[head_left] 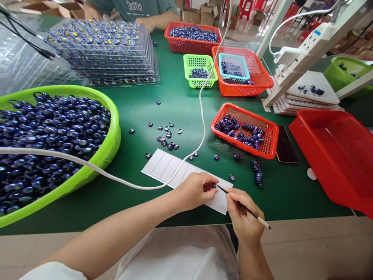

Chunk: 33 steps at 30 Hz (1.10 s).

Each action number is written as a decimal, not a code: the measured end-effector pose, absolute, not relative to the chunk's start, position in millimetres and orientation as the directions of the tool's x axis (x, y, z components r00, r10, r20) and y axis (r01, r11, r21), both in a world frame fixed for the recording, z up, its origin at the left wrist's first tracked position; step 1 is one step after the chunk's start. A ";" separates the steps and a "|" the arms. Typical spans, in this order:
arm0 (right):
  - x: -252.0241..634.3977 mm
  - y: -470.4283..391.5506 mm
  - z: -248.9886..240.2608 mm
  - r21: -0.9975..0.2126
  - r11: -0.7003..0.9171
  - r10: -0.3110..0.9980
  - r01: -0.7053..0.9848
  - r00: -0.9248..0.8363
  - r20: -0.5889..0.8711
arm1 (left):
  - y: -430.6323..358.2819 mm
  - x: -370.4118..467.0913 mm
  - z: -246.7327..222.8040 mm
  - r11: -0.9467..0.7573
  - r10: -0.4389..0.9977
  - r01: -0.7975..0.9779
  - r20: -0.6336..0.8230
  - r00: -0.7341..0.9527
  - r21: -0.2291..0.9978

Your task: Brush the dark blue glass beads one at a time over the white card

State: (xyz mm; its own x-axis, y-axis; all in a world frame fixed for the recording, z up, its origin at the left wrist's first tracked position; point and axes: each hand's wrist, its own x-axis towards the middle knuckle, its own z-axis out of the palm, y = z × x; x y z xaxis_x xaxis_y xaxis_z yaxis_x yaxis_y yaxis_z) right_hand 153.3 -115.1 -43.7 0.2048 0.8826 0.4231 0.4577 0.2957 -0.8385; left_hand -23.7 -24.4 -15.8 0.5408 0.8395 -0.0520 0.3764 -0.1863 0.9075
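The room's floor was pale tile, and a green-topped bench filled most of the view. Close to the middle of its near edge, the left hand had thumb and forefinger pinched on one small dark bead, held above a strip of white lined paper. The bead sat at those fingertips, on the side facing the right hand, so the left hand was the nearer one. The right hand, fingers closed round a thin brush like a pen, lay right of the bead and closer to the near edge. The brush's long axis ran aslant: its tip pointed to the far left, up at the bead, and its butt slanted toward the near edge and the right. Whether tip and bead touched, I could not tell. Just beyond the right hand lay a short row of joined beads; past that stood a red basket holding more, with a phone just beside it. Loose beads were scattered beyond the paper, and a white cable crossed the strip. A wide lime-green tub, heaped with looped dark pieces, took up the bench's left end.
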 end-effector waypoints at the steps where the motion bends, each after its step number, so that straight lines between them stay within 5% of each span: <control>1: 153.6 -115.0 -43.8 -0.845 0.297 0.879 0.444 0.218 0.424 | -24.1 -23.4 -15.3 -0.185 0.840 0.382 -0.056 0.540 0.906; 6: 152.4 -114.1 -42.7 -0.892 0.311 0.859 0.329 0.303 0.412 | 1.5 -44.2 -4.3 -0.236 0.905 0.509 -0.004 0.426 0.828; 10: 149.9 -113.6 -44.2 -0.917 0.310 0.837 0.250 0.385 0.388 | 36.0 -85.1 13.7 -0.184 0.979 0.839 0.024 0.200 0.512; 13: 148.3 -113.2 -47.1 -0.935 0.298 0.820 0.192 0.450 0.354 | 43.0 -96.0 21.8 -0.093 0.994 0.930 -0.017 0.105 0.356; 20: 146.3 -112.0 -44.7 -0.960 0.261 0.754 0.105 0.598 0.271 | 27.1 -21.1 2.6 -0.573 0.805 0.688 0.146 0.576 0.445; 33: 146.0 -111.6 -39.2 -0.964 0.245 0.765 0.100 0.592 0.255 | 27.6 11.5 -6.0 -0.621 0.734 0.646 0.040 0.678 0.443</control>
State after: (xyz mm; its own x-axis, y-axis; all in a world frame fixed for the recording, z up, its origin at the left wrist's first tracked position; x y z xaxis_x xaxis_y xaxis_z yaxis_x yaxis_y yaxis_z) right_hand 146.0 -111.6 -39.2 0.5915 0.7647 0.2554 0.1001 0.2447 -0.9644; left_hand 11.5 27.6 -6.0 0.6782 0.7338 0.0400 0.6463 -0.6215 0.4427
